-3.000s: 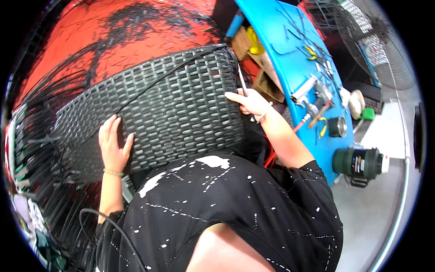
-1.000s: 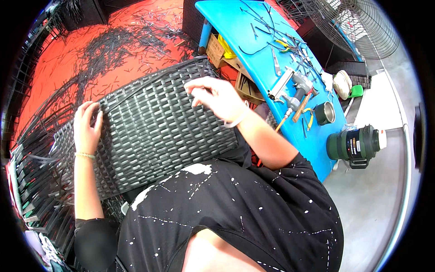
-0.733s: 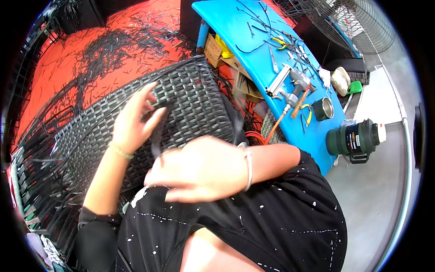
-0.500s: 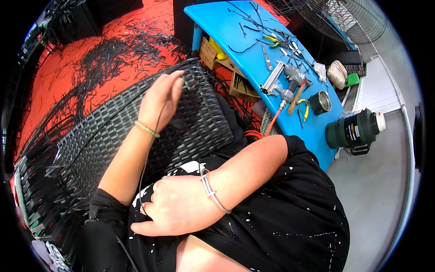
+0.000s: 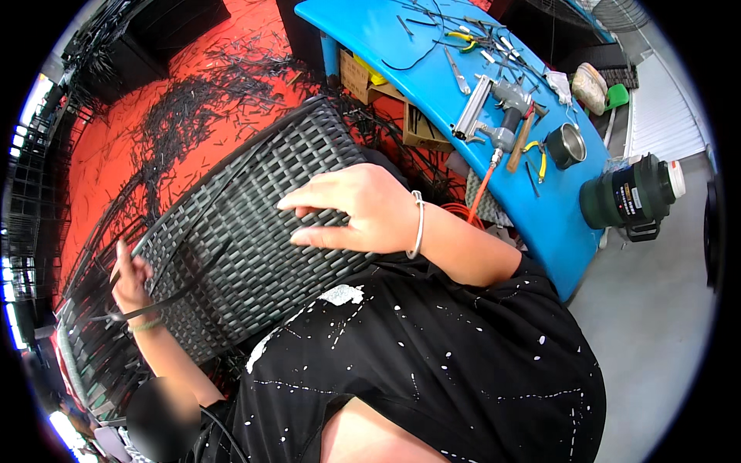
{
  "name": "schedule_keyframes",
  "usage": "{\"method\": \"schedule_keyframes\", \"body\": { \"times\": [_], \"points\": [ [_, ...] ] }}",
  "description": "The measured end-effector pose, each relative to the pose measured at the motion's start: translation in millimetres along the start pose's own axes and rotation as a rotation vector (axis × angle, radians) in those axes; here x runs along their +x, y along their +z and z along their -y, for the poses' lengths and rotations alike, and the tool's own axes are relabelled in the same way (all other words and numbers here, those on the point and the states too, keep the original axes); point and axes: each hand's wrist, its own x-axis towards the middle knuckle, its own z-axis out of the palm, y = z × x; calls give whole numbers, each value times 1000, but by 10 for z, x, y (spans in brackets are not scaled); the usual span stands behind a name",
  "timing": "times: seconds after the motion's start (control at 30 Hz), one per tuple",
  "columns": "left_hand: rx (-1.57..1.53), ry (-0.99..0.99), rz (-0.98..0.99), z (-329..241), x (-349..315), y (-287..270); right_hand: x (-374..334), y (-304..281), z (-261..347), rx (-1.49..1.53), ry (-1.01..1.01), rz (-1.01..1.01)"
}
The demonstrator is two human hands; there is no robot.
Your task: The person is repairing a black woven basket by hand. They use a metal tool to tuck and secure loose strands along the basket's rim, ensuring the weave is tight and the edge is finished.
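Observation:
A woven black panel of flat plastic strips lies across in front of me. At its left end is my left hand, one finger raised and the others curled round a black strip that runs across the wrist and over the weave. The exact grip is partly hidden. Over the panel's right half hovers my right hand, thumb and fingers apart, with nothing in it. Loose strip ends bunch along the panel's left edge.
On the right a blue table carries a nail gun, a hammer, yellow-handled pliers, a metal cup and strip scraps. A green flask stands beside it. Cut strips litter the red floor.
My left hand has moved from the panel's upper middle down to its left end, drawing the strip along. My right hand has risen from my lap to above the weave and opened.

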Motion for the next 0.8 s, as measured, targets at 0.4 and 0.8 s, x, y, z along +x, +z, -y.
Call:
{"method": "schedule_keyframes", "body": {
  "times": [0.4,0.8],
  "points": [
    [-420,-7,-294,-727,-404,-363,-50,276,-351,23,-4,-94],
    [-167,-29,708,-1036,-1009,1272,219,489,-18,130,-122,680]
  ]
}}
